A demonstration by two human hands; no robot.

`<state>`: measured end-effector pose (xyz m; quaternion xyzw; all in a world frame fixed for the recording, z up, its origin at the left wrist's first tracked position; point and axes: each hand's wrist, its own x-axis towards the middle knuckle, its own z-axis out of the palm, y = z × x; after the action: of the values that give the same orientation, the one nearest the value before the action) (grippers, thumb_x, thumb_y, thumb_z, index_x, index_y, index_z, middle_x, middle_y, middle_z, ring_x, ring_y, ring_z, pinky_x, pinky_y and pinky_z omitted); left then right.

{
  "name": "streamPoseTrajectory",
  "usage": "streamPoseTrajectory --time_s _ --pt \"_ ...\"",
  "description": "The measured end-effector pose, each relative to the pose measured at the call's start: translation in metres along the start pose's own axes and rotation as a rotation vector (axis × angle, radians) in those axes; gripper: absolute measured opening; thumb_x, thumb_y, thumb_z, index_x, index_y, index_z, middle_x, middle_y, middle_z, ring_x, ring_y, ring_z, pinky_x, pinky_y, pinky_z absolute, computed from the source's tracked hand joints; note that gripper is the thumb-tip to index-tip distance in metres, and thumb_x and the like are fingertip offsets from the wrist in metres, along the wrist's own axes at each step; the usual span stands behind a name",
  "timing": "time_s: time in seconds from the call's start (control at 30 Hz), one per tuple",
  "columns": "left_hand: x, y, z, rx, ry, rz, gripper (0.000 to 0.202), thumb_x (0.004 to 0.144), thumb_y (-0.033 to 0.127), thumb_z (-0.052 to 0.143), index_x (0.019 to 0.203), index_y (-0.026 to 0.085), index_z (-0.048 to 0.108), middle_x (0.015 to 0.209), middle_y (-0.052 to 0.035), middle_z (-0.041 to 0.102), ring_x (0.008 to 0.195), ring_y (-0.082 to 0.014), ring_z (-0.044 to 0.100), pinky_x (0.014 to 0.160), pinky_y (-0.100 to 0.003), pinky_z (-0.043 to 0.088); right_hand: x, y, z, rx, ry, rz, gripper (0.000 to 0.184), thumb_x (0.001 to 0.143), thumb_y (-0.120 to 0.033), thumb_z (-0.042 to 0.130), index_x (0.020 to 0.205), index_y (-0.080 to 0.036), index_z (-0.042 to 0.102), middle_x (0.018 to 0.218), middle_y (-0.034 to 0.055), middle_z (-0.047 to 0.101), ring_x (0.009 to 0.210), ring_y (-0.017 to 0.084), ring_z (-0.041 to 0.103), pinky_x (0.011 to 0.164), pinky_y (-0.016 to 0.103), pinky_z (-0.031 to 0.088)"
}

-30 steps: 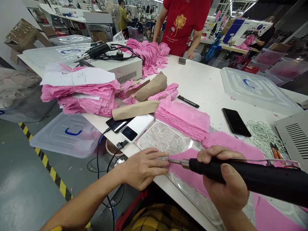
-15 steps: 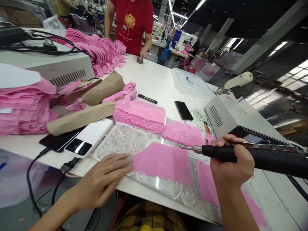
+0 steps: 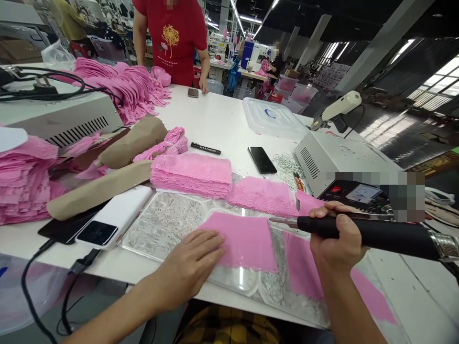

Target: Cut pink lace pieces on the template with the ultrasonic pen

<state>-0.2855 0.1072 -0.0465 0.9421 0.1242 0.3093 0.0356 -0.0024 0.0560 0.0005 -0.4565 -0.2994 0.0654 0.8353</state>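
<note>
My left hand lies flat, fingers stretched, over the left part of a pink fabric piece. That piece rests on a clear-topped, grey-patterned board. In my right hand is a thick black-handled tool with a slim metal tip, which looks like an ultrasonic welding gun. Its tip points left, by the upper right corner of the fabric; contact cannot be made out. A thin metal strip also shows along the handle by my fingers. Another pink piece lies partly behind my right wrist.
Beyond the board stand a lace-edged pink stack and a smaller stack. A phone, a marker, orange-handled snips and a power box surround them. Across the table stands a person in red.
My left hand has slid right, from the fabric's left edge onto its left part. The tool's tip stays near the upper right corner. The whole view has shifted slightly.
</note>
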Motion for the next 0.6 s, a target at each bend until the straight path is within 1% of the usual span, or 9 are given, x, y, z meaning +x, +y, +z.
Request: streamPoseTrajectory --time_s 0.07,0.13,0.2,0.3,0.37,0.43,0.5,0.6 --pt "0.011 0.012 0.013 0.010 -0.015 0.011 0.029 0.093 0.008 0.048 0.117 0.012 0.064 0.123 -0.0114 0.068 0.121 -0.0246 0.059 0.104 -0.042 0.048 0.000 0.002 0.001 -0.001 -0.007 0.005 0.013 0.064 -0.025 0.060 0.074 -0.018 0.058 0.074 -0.0009 0.058 0.056 0.011 0.054 0.057 0.030 0.048" --pt "0.027 0.026 0.029 0.031 -0.038 0.006 0.029 0.089 0.008 0.051 0.115 0.011 0.064 0.122 -0.0129 0.067 0.117 -0.0256 0.061 0.103 -0.042 0.048 -0.001 0.002 0.001 0.000 -0.016 0.003 0.012 0.065 -0.025 0.059 0.075 -0.018 0.058 0.075 -0.0009 0.058 0.057 0.011 0.054 0.058 0.030 0.048" --pt "0.045 0.039 0.042 0.044 -0.117 0.010 0.027 0.086 0.011 0.054 0.110 0.009 0.065 0.119 -0.0149 0.068 0.109 -0.0257 0.063 0.098 -0.041 0.049 -0.001 0.002 0.000 -0.001 -0.018 -0.014 0.012 0.065 -0.024 0.059 0.076 -0.018 0.058 0.076 -0.0005 0.059 0.056 0.011 0.054 0.058 0.031 0.048" --pt "0.072 0.053 0.057 0.048 -0.242 -0.049 0.016 0.086 0.012 0.056 0.098 0.010 0.066 0.108 -0.0135 0.069 0.097 -0.0243 0.065 0.088 -0.039 0.052 -0.002 0.000 -0.004 0.000 0.004 -0.029 0.013 0.065 -0.024 0.059 0.076 -0.018 0.058 0.076 0.0001 0.059 0.055 0.012 0.054 0.057 0.031 0.047" --pt "0.084 0.058 0.063 0.047 -0.265 -0.116 0.014 0.091 0.018 0.055 0.096 0.011 0.066 0.103 -0.0121 0.069 0.096 -0.0247 0.065 0.086 -0.039 0.052 -0.003 -0.002 -0.006 0.006 0.022 -0.013 0.014 0.065 -0.025 0.060 0.076 -0.018 0.059 0.077 0.0001 0.059 0.056 0.012 0.054 0.057 0.031 0.047" --pt "0.091 0.060 0.068 0.060 -0.246 -0.162 0.024 0.093 0.030 0.058 0.104 0.009 0.065 0.110 -0.0134 0.068 0.105 -0.0279 0.063 0.092 -0.042 0.050 -0.003 -0.003 -0.009 0.016 0.034 0.008 0.014 0.065 -0.025 0.059 0.077 -0.018 0.059 0.078 0.0000 0.058 0.056 0.011 0.054 0.058 0.031 0.047" --pt "0.092 0.061 0.073 0.080 -0.221 -0.168 0.041 0.091 0.039 0.063 0.115 0.006 0.063 0.121 -0.0158 0.065 0.117 -0.0314 0.059 0.100 -0.045 0.045 -0.003 -0.004 -0.010 0.026 0.044 0.029 0.014 0.065 -0.025 0.060 0.077 -0.018 0.059 0.079 0.0000 0.058 0.057 0.011 0.054 0.059 0.030 0.047" --pt "0.086 0.059 0.080 0.089 -0.198 -0.170 0.054 0.087 0.046 0.066 0.123 0.007 0.060 0.130 -0.0160 0.062 0.123 -0.0326 0.056 0.106 -0.046 0.042 -0.003 -0.005 -0.012 0.033 0.047 0.060 0.015 0.067 -0.027 0.060 0.079 -0.018 0.058 0.081 -0.0002 0.057 0.058 0.011 0.054 0.059 0.030 0.047"
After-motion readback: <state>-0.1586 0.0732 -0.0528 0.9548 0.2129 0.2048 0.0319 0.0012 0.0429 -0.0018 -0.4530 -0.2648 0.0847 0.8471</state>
